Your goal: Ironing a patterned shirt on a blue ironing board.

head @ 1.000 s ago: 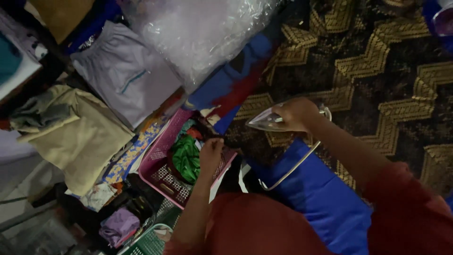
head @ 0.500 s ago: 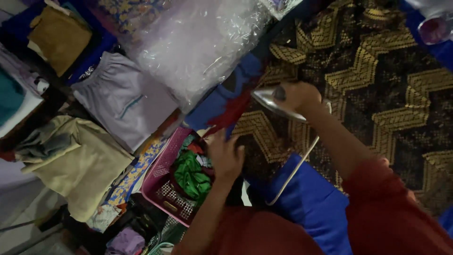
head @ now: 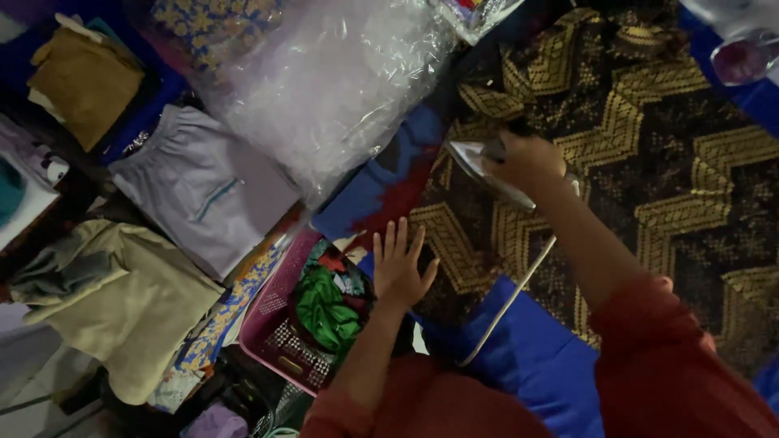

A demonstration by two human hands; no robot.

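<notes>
Head view: iron [head: 479, 166] under right-hand fingers [head: 519, 154], on patterned cloth [head: 649, 162].

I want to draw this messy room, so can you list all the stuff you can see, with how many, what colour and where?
patterned cloth: one, black and gold zigzag, spread right
iron: one, silvery, on the cloth, centre
cord: one, white, trailing from the iron
blue cover: one, under the cloth, bottom
plastic bag: one, clear, top centre
basket: one, pink, bottom left, holding green cloth
grey garment: one, folded, left
beige garment: one, folded, far left
brown garment: one, top left
left hand: flat on the cloth's edge
right hand: gripping the iron
</notes>
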